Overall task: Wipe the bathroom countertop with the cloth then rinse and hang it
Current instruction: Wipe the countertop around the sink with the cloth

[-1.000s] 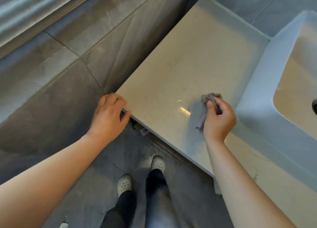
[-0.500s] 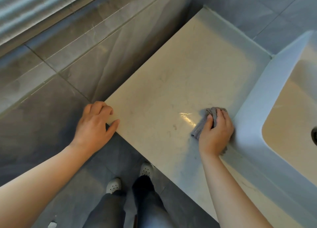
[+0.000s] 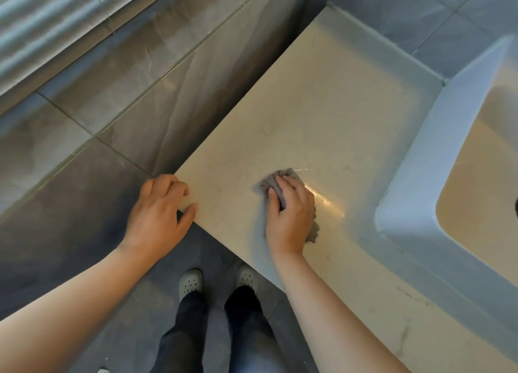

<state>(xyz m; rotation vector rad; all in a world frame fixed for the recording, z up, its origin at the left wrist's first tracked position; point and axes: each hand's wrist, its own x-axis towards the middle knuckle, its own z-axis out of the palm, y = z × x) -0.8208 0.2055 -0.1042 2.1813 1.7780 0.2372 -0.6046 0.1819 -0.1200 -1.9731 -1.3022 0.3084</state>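
Note:
A small grey cloth (image 3: 271, 180) is bunched under my right hand (image 3: 290, 214), which presses it flat on the beige countertop (image 3: 322, 114) near its front edge. Most of the cloth is hidden by the palm; grey bits show past the fingertips and by the wrist. A wet shiny streak runs right of the hand. My left hand (image 3: 159, 214) grips the countertop's near left corner, fingers curled over the edge, thumb on the front face.
A white vessel sink (image 3: 414, 176) stands on the countertop at the right, its drain at the frame's edge. Grey tiled wall bounds the counter on the left and behind. Below are my legs and white perforated shoes (image 3: 190, 283) on the tile floor.
My right hand has slid the cloth leftward across the countertop, away from the sink, leaving a wet streak behind. My left hand has stayed on the corner.

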